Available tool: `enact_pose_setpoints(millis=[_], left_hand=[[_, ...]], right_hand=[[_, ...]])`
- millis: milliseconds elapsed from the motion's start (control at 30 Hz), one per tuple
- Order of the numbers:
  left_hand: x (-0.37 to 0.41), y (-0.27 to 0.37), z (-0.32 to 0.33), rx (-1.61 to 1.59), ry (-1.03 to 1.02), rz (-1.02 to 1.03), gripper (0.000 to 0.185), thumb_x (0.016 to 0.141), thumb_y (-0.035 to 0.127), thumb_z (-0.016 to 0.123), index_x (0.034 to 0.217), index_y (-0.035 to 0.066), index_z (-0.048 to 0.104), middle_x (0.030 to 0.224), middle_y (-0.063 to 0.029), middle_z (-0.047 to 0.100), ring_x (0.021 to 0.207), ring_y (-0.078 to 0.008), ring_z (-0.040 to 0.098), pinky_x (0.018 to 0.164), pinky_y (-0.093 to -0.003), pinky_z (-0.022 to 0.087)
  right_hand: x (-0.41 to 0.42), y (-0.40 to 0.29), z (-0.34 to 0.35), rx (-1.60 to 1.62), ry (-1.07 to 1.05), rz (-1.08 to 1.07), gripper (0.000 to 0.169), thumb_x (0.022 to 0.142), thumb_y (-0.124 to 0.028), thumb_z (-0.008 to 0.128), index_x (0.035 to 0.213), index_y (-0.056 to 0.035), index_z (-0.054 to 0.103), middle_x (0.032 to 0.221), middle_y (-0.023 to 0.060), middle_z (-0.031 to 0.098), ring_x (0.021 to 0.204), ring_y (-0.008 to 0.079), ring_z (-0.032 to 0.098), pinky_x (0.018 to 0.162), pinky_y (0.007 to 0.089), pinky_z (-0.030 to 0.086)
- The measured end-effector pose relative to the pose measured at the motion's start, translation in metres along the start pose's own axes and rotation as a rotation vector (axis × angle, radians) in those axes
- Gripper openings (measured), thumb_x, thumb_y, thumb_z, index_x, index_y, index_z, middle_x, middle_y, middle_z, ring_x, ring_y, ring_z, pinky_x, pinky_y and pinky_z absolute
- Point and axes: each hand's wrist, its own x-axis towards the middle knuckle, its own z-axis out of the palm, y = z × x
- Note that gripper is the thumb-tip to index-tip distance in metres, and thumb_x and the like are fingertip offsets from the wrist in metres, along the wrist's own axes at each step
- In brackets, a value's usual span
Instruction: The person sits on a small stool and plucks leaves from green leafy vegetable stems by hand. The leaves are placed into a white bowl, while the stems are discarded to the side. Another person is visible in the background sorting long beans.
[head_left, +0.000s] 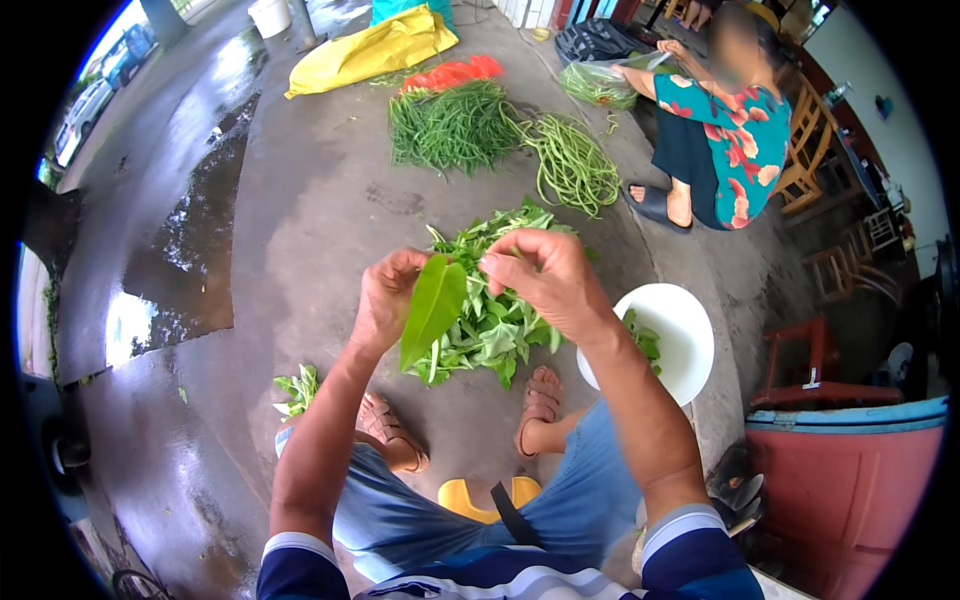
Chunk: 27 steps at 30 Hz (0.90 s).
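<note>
My left hand pinches a large green leaf, which hangs tip down from the fingertips. Close beside it, my right hand has its thumb and forefinger curled towards each other; whether a thin stem lies between them is hard to make out. Beneath both hands a pile of leafy greens is heaped on the concrete floor, partly hidden by them. At the right, a white plastic bucket contains some green leaves, and my right forearm covers part of its rim. A smaller bunch of greens lies left of my left forearm.
Beyond the pile lie thin green stalks, yardlong beans and a yellow sack. A seated person handles a clear plastic bag of greens. Wet pavement is at left, a red stool at right.
</note>
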Motion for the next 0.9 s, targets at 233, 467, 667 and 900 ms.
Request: enact_pose_setpoints(millis=[233,467,667,900], left_hand=[[0.003,-0.014,-0.002,0.651,0.134,0.350,0.021,0.080,-0.011,0.059,0.094,0.004,0.058,0.108,-0.0110,0.072,0.096,-0.0303,0.071,0.081,-0.0357,0.056],[0.003,0.002,-0.003,0.717,0.183,0.383,0.018,0.081,-0.012,0.059,0.092,0.002,0.059,0.108,-0.0121,0.073,0.102,-0.0277,0.071,0.085,-0.0327,0.055],[0.002,0.000,0.002,0.688,0.131,0.346,0.019,0.081,-0.010,0.061,0.092,0.004,0.058,0.105,-0.0110,0.073,0.094,-0.0296,0.071,0.079,-0.0337,0.056],[0.007,-0.016,-0.005,0.266,0.145,0.212,0.011,0.090,-0.009,0.059,0.094,0.001,0.059,0.103,-0.0102,0.074,0.092,-0.0184,0.071,0.081,-0.0300,0.056]], right_hand=[[0.002,0.027,0.004,-0.053,-0.123,0.227,0.022,0.092,-0.021,0.070,0.090,0.0002,0.071,0.072,-0.0003,0.065,0.062,0.0027,0.050,0.056,0.0215,0.040],[0.005,0.045,-0.005,-0.408,0.006,0.064,0.011,0.083,-0.008,0.065,0.081,0.0021,0.066,0.069,0.0000,0.063,0.065,0.0040,0.052,0.058,0.0256,0.043],[0.010,0.044,-0.004,-0.517,0.369,-0.076,0.015,0.078,-0.013,0.066,0.070,-0.0006,0.063,0.062,0.0100,0.063,0.053,0.0173,0.059,0.054,0.0340,0.046],[0.017,0.045,-0.050,-0.240,0.686,-0.127,0.017,0.085,-0.014,0.064,0.081,0.0022,0.067,0.069,0.0013,0.064,0.063,0.0067,0.055,0.056,0.0261,0.043]])
